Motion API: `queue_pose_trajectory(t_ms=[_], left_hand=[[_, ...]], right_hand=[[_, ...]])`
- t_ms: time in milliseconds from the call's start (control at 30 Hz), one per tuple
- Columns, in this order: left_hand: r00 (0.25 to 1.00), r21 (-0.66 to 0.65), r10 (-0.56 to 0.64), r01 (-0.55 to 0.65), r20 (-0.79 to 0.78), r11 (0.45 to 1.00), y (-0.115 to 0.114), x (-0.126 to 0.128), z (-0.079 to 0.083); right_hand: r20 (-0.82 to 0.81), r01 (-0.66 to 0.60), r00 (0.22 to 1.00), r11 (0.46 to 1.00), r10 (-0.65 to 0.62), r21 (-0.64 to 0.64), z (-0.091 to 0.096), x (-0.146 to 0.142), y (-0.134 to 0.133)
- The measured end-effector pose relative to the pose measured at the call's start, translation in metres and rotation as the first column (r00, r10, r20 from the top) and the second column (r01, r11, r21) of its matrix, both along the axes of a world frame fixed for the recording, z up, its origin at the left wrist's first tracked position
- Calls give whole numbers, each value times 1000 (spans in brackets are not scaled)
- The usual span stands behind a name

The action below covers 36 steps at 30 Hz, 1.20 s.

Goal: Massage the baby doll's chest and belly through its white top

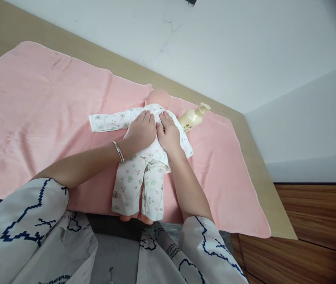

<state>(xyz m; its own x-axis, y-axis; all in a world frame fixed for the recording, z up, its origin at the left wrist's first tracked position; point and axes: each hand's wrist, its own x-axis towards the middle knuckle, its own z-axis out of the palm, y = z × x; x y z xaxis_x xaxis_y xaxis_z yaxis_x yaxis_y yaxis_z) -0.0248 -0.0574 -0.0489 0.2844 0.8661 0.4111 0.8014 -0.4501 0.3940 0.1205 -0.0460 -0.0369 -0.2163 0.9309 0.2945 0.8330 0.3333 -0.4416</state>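
A baby doll [158, 98] lies on a pink blanket [58, 86], its feet toward me and its face out of sight. It wears a white printed top [153, 150] and matching trousers [129, 183]. My left hand [144, 130] rests flat on the upper part of the top, fingers stretched toward the doll's head. Beside it, my right hand [168, 134] also lies flat on the top, its thumb close to the left hand. One sleeve [111, 120] stretches out to the left. Neither hand grasps anything visible.
A pale yellow pump bottle [192, 117] lies tilted on the blanket, just right of the doll's shoulder. The tan table [253, 157] shows around the blanket, with a white wall [215, 51] behind it. Wood-grain panels [318, 213] stand at the lower right.
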Motion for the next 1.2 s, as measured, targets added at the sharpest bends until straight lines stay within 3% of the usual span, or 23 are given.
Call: queue_pose_trajectory(t_ms=[133,233,400,600,733,867,1033,1200], left_hand=[[998,22,-53,54,-26,998,-6,2,5],[997,-19,-59,60,45,998,12,-7,1],[994,-112,-50,61,96,992,35,-19,-3],[998,-93,-37,32,-53,995,2,-3,10],[993,15,-49,51,-112,999,-15,5,12],[998,-52,-30,26,-62,998,6,-4,8],[997,-181,13,0,71,983,36,-19,1],[997,-130,41,-49,-66,990,13,-8,8]], right_hand=[[60,68,996,998,-68,9,13,-11,-15],[113,137,985,990,-134,-22,19,-23,-30],[99,82,992,997,-82,1,10,-29,-34],[-35,-93,995,994,92,-56,-11,5,6],[-139,-69,988,997,71,18,-19,24,24],[-44,-21,999,1000,21,5,-7,4,6],[73,151,985,987,-155,54,11,-32,-30],[-28,76,997,996,-75,35,4,-15,-12]])
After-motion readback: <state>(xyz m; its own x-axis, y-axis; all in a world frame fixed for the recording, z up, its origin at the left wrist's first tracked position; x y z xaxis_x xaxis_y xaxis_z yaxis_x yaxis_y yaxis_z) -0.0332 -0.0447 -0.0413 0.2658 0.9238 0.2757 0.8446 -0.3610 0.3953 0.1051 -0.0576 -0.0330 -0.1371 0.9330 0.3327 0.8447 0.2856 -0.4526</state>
